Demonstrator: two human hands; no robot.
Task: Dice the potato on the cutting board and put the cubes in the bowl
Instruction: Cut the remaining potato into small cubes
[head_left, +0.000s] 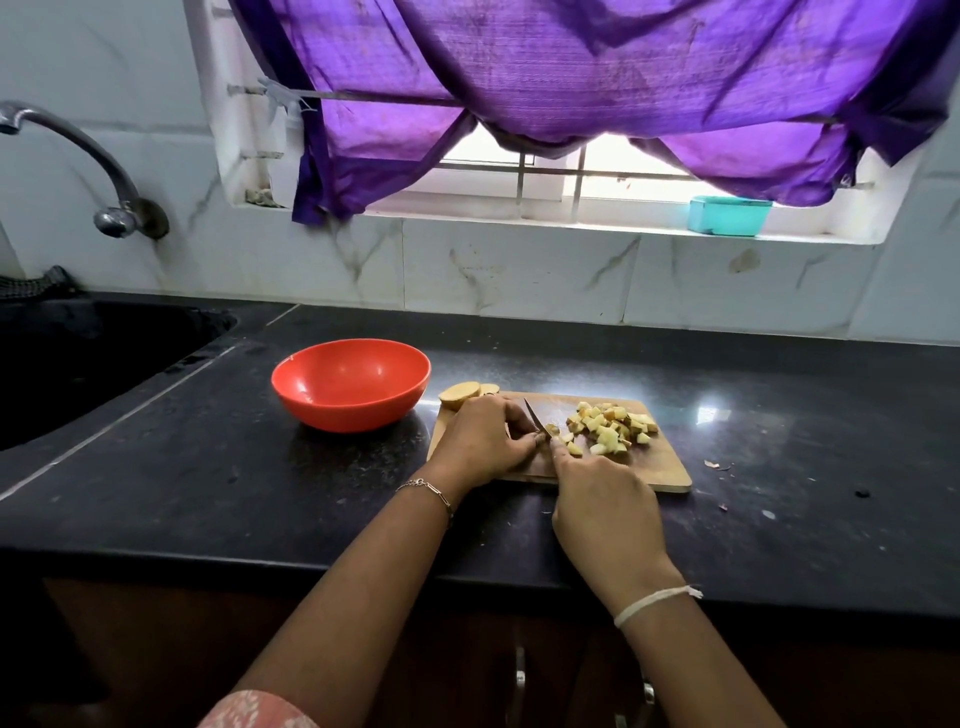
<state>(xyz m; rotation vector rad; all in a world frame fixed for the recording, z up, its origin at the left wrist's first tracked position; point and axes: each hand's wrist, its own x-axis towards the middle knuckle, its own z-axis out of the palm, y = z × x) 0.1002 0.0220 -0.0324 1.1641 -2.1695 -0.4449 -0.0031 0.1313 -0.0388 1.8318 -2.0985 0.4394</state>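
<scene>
Gripping slim knife (536, 417), chunky cubes (613, 428), wooden board (660, 467)

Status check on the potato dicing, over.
Left hand pinning potato piece, right hand on knife. Cubes piled on cutting board, bowl empty. Slices uncut. Nothing blocking.

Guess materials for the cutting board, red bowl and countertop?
Cutting board: looks like wood, matte light brown, with a paler edge along the front.
Red bowl: probably plastic, smooth semi-gloss, uniform orange-red with soft highlights inside.
Countertop: likely polished black granite or similar stone, finely speckled and mirroring the window light.
</scene>
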